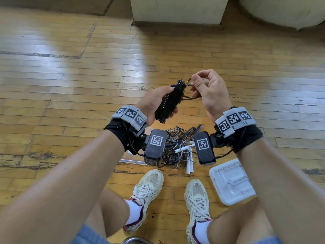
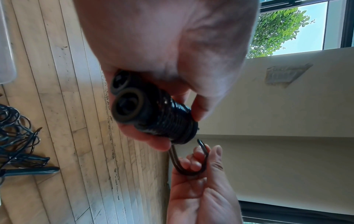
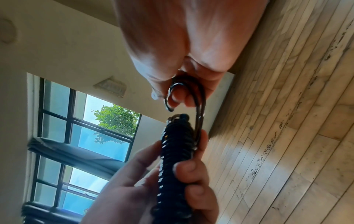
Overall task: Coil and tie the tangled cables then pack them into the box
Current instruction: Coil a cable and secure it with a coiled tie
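My left hand (image 1: 154,103) grips a tightly wound black cable bundle (image 1: 168,103), held above the floor; the same bundle (image 2: 159,115) shows two round handle ends in the left wrist view. A short loose loop of black cable (image 1: 190,88) leaves the bundle's far end, and my right hand (image 1: 207,88) pinches that loop (image 3: 191,94) between thumb and fingers, just right of the bundle (image 3: 176,151). On the floor below lies a tangled pile of thin dark cables (image 1: 177,147) with white ties (image 1: 189,164) among them. A white box lid (image 1: 232,182) lies at the right.
I sit above a worn wooden floor (image 1: 70,76), my two pale sneakers (image 1: 147,194) planted just before the pile. A cream cabinet base (image 1: 177,9) stands far ahead and a round cream object (image 1: 288,9) at the far right. A clear plastic edge (image 1: 131,162) lies left of the pile.
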Demonstrator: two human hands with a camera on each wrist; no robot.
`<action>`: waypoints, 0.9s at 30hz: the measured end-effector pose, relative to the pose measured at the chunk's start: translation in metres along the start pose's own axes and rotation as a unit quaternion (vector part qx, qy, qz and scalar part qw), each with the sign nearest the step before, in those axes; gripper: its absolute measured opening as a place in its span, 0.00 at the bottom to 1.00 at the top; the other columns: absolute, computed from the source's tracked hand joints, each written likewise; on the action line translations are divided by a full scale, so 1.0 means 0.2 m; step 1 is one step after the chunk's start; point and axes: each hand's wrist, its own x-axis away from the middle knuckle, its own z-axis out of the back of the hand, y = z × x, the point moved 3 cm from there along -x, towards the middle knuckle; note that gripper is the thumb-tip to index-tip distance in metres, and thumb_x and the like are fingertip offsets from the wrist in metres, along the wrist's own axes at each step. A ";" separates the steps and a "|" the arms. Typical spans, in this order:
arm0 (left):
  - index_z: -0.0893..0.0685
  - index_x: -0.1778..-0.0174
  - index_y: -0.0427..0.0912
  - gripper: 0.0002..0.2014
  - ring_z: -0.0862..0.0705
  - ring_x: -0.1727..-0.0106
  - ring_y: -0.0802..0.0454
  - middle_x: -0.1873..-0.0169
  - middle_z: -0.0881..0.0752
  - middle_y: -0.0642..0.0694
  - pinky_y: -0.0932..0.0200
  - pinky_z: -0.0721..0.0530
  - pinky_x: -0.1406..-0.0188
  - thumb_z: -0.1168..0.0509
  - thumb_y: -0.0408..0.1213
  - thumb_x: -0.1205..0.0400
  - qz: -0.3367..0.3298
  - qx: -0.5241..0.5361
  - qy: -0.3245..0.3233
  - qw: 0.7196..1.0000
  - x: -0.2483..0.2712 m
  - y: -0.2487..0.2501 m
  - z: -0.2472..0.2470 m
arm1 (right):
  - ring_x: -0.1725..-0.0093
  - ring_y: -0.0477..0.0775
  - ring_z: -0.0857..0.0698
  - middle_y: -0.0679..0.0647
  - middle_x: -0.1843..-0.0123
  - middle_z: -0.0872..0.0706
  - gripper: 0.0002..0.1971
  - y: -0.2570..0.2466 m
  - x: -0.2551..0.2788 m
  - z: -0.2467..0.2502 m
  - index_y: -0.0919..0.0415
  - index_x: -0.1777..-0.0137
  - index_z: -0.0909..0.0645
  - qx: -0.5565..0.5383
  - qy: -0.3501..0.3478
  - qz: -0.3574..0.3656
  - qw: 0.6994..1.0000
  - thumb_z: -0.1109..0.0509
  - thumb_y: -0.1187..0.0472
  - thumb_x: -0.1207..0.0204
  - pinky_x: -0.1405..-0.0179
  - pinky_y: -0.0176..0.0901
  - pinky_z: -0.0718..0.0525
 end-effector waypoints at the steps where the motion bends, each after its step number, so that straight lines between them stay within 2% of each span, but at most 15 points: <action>1: 0.22 0.35 0.33 0.16 0.14 0.66 0.48 0.53 0.14 0.39 0.53 0.17 0.65 0.43 0.41 0.11 0.002 0.009 0.006 1.000 0.00 0.00 0.00 | 0.63 0.54 0.15 0.55 0.60 0.12 0.07 0.00 0.01 0.00 0.63 0.46 0.22 -0.006 0.000 0.006 1.000 0.30 0.60 0.16 0.63 0.43 0.15; 5: 0.22 0.36 0.32 0.18 0.15 0.68 0.47 0.52 0.15 0.37 0.55 0.18 0.69 0.42 0.43 0.14 -0.002 0.014 0.016 1.000 0.00 0.01 -0.02 | 0.66 0.55 0.14 0.60 0.61 0.11 0.12 -0.02 0.03 0.00 0.70 0.48 0.20 -0.015 0.010 0.027 0.999 0.25 0.61 0.20 0.66 0.43 0.14; 8: 0.21 0.35 0.30 0.21 0.15 0.67 0.46 0.50 0.15 0.35 0.55 0.18 0.69 0.41 0.44 0.15 -0.007 0.002 0.021 1.000 -0.01 0.01 -0.04 | 0.67 0.54 0.15 0.60 0.62 0.11 0.12 -0.03 0.03 0.00 0.70 0.51 0.19 -0.029 0.043 0.032 0.998 0.23 0.61 0.22 0.68 0.42 0.15; 12: 0.17 0.41 0.34 0.22 0.15 0.69 0.47 0.54 0.12 0.37 0.56 0.19 0.70 0.39 0.52 0.14 -0.010 -0.007 0.036 0.999 -0.03 0.00 -0.05 | 0.65 0.53 0.14 0.61 0.61 0.10 0.10 -0.03 0.04 0.00 0.66 0.55 0.18 -0.028 0.061 0.043 0.997 0.21 0.61 0.24 0.68 0.42 0.15; 17: 0.15 0.46 0.36 0.23 0.15 0.73 0.47 0.59 0.11 0.40 0.59 0.18 0.74 0.35 0.56 0.16 0.014 0.001 0.085 0.996 -0.03 -0.02 -0.03 | 0.67 0.61 0.13 0.62 0.63 0.10 0.11 -0.03 0.05 -0.01 0.68 0.56 0.15 0.059 0.034 0.090 0.994 0.21 0.58 0.24 0.69 0.48 0.12; 21: 0.15 0.48 0.37 0.21 0.17 0.75 0.48 0.61 0.11 0.41 0.60 0.19 0.76 0.33 0.55 0.18 0.034 0.030 0.098 0.994 -0.03 -0.03 -0.03 | 0.68 0.51 0.13 0.55 0.62 0.11 0.10 -0.03 0.05 -0.02 0.67 0.49 0.16 0.190 -0.026 0.159 0.968 0.29 0.58 0.16 0.68 0.46 0.11; 24: 0.14 0.49 0.36 0.20 0.17 0.76 0.47 0.60 0.11 0.39 0.60 0.20 0.76 0.32 0.54 0.18 0.038 0.041 0.112 0.992 -0.03 -0.03 -0.01 | 0.64 0.52 0.12 0.56 0.59 0.11 0.10 -0.02 0.04 -0.03 0.68 0.43 0.19 0.243 -0.069 0.162 0.954 0.34 0.60 0.13 0.62 0.45 0.12; 27: 0.15 0.51 0.37 0.20 0.17 0.76 0.47 0.60 0.10 0.39 0.60 0.20 0.76 0.32 0.53 0.18 0.039 0.030 0.114 0.992 -0.04 -0.04 0.00 | 0.62 0.51 0.12 0.55 0.58 0.11 0.09 -0.01 0.03 -0.03 0.67 0.41 0.20 0.262 -0.099 0.154 0.947 0.33 0.61 0.14 0.59 0.42 0.11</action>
